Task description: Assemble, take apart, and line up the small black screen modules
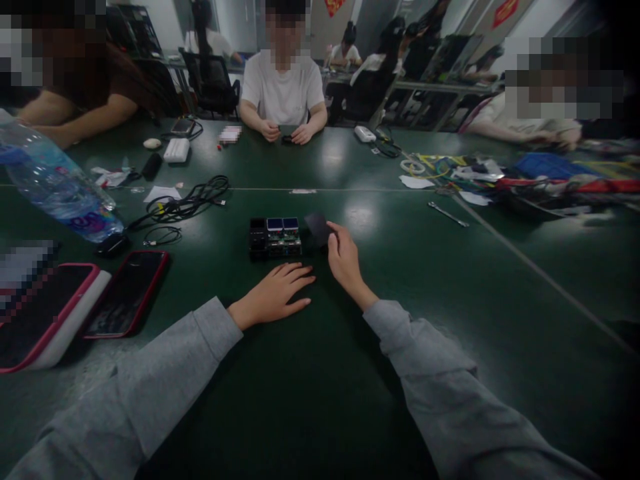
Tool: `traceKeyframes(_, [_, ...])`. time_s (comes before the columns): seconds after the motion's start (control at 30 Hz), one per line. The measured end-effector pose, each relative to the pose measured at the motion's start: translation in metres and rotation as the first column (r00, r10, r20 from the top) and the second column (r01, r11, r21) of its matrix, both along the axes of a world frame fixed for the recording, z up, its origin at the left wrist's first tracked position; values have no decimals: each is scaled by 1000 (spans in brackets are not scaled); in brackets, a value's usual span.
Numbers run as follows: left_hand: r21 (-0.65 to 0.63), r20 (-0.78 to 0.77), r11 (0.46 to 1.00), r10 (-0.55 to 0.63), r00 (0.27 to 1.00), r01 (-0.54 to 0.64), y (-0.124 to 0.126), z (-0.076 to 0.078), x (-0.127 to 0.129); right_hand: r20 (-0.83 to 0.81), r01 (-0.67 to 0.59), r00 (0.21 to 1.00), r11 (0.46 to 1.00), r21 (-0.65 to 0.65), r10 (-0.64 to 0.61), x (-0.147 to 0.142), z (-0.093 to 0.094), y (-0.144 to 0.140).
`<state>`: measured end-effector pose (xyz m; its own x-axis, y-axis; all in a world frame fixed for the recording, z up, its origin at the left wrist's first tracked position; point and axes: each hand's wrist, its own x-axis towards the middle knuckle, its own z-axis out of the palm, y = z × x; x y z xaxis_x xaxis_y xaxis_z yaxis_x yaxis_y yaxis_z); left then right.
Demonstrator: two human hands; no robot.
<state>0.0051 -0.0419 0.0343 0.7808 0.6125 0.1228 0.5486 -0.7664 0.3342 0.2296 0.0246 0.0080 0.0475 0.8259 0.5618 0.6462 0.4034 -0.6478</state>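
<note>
Just right of the circuit board assembly, my right hand has its grip pinched together on a small dark flat panel, held tilted at the board's right edge. My left hand lies flat and spread on the green worktop, just in front of the board, holding nothing. I judge this a fitting step: next, the panel needs lining up squarely while the left hand steadies the board.
</note>
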Motion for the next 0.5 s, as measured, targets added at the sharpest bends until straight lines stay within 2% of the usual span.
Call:
traceKeyframes(0.17, [-3, 5, 1000, -3, 1000, 3, 0, 0, 0, -17, 142, 990, 990, 8, -142, 3, -7, 5])
traceKeyframes(0.37, [-5, 3, 1000, 4, 1000, -4, 1, -1, 0, 64, 66, 996, 996, 60, -69, 0, 1, -1])
traceKeyframes(0.5, [-6, -1, 1000, 3, 1000, -4, 1, -3, 0, -33, 79, 996, 996, 30, -78, 1, 1, 0])
